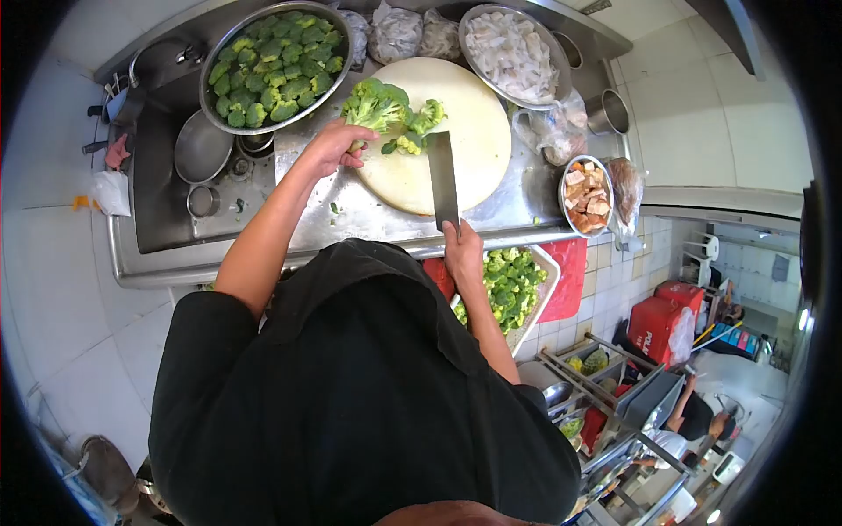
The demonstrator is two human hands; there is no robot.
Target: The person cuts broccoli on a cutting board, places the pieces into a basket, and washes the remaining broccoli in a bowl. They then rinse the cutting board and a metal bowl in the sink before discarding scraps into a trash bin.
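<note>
On the round cutting board (474, 184), a head of broccoli (377, 103) lies toward the upper left. My left hand (337, 146) is closed around its stem. A few cut florets (421, 127) rest against it on the right. My right hand (463, 250) grips the handle of a cleaver (444, 180), whose long flat blade reaches over the board with its tip by the florets. Upper left of the board stands a big metal bowl (210, 96) heaped with broccoli florets (276, 70).
A bowl of pale sliced pieces (513, 57) sits at the upper right, plastic bags (399, 35) beside it. Meat chunks (586, 197) fill a smaller bowl on the right. A sink (158, 210) holds pans. Below the counter is a crate of broccoli (513, 289). Co-workers (697, 412) are at lower right.
</note>
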